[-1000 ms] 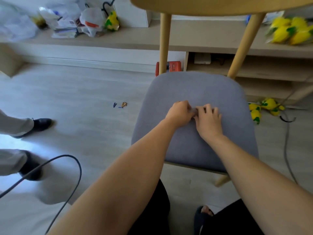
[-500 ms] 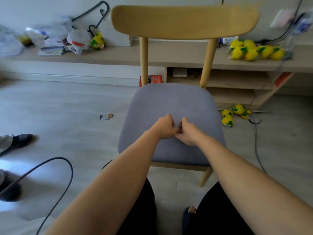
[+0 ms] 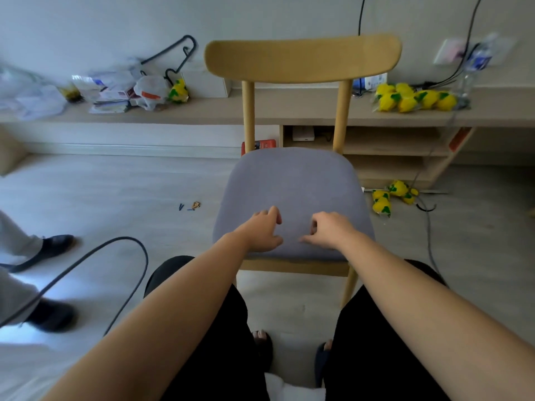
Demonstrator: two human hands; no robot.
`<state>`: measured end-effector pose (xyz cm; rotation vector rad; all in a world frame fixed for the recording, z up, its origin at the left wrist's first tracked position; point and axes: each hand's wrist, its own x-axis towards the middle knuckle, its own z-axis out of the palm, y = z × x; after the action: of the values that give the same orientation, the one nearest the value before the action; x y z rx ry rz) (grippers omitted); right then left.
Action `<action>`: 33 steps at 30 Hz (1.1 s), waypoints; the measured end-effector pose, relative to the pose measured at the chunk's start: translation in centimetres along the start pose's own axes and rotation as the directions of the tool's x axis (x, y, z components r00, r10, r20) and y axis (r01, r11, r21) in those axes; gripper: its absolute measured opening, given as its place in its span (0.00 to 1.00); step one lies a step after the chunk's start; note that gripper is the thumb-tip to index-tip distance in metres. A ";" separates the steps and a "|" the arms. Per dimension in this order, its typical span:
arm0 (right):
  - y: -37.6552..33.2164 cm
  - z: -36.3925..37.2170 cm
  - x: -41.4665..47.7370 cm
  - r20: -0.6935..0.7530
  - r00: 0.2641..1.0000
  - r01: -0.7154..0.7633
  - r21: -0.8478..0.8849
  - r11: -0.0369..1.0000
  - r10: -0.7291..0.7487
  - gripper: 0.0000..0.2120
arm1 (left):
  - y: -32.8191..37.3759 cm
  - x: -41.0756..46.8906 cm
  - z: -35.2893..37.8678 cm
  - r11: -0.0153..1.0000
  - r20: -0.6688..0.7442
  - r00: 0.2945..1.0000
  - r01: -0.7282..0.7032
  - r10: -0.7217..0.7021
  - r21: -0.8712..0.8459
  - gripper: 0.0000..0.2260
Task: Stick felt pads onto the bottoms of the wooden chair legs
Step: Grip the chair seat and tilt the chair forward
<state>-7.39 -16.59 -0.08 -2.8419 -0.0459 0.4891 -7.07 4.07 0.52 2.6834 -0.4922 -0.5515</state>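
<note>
Wooden chair (image 3: 301,62) stands upright on the floor, facing the person. Over the front of its grey seat (image 3: 292,180), the left hand (image 3: 262,231) is relaxed and empty. The right hand (image 3: 328,230), just beside it, has curled fingers; I cannot tell if it holds anything.

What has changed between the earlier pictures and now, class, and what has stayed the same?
The left hand and right hand, which were pressed together over the grey seat, have drawn apart sideways. Whether either now holds a pad cannot be told. The chair stayed upright on its legs, and both hands remain over the seat's front.
</note>
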 end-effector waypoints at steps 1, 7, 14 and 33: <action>-0.4 0.1 -0.3 -0.009 1.000 0.003 -0.013 1.000 -0.003 0.20 | 0.1 -0.4 -0.2 1.000 -0.013 1.000 -0.012 0.012 0.010 0.20; -0.8 0.8 -0.6 -0.063 0.998 0.020 -0.144 0.989 -0.029 0.04 | 1.6 -0.5 -0.5 0.996 -0.116 0.992 -0.049 0.058 0.076 0.29; -0.5 1.1 -0.3 0.019 1.000 -0.014 -0.247 0.969 0.020 0.16 | 1.6 1.3 3.0 0.899 0.017 0.999 0.037 -0.049 0.437 0.58; -2.7 3.7 0.0 0.003 0.989 0.131 -0.514 0.848 -0.151 0.44 | 0.9 2.6 4.2 0.677 -0.027 0.994 0.092 -0.106 0.730 0.40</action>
<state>-8.59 -13.03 -2.79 -3.3320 -0.4417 0.4429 -6.90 1.10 -3.49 3.5004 -0.6919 -0.4701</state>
